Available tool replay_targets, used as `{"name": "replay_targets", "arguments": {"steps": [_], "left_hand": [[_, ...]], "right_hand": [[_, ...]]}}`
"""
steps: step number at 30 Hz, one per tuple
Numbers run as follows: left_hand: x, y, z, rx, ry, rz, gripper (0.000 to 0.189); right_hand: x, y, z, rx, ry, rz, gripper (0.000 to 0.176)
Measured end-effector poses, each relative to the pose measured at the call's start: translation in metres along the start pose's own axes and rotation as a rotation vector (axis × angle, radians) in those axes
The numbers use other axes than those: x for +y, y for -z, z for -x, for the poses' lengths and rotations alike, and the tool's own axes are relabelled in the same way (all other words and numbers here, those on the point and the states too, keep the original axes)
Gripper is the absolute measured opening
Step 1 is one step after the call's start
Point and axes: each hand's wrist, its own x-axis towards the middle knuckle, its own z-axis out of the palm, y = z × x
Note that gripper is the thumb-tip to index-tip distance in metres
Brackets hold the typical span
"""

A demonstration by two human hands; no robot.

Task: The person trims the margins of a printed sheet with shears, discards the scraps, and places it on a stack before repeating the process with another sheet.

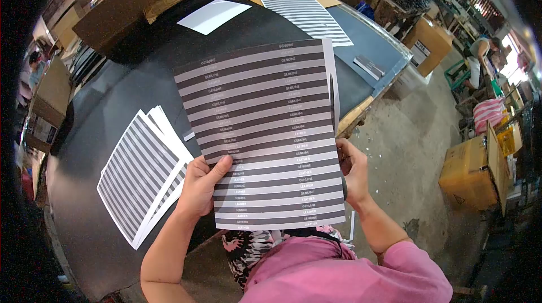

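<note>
A large sheet printed with black and grey-white stripes (265,116), lettered "GENUINE LEATHER", is held up before me, tilted over the table. My left hand (202,184) grips its lower left edge, thumb on the printed face and fingers behind. At the right edge my right hand (354,170) is closed with bent fingers, some hidden behind the sheet. Another pale sheet (331,54) shows behind the upper right edge, with a narrow dark strip below it. Left of my left hand lies a loose stack of striped sheets (138,170) on the dark table (79,235).
Farther back on the table are a plain white sheet (213,16), another striped sheet (310,18) and a small card-like piece (368,67). A long cardboard box (130,9) borders the far side. Cardboard cartons (467,170) stand on the floor at right; a person (480,57) sits beyond.
</note>
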Motion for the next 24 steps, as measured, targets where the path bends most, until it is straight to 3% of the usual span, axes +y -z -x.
{"name": "replay_targets", "arguments": {"steps": [13, 24], "left_hand": [[-0.0037, 0.0026, -0.0023, 0.016, -0.003, 0.012, 0.026], [-0.0019, 0.0014, -0.0015, -0.006, -0.007, 0.015, 0.026]], "right_hand": [[0.0029, -0.0005, -0.0007, 0.004, 0.019, -0.07, 0.042], [0.0049, -0.0012, 0.001, 0.081, 0.032, 0.076, 0.035]]}}
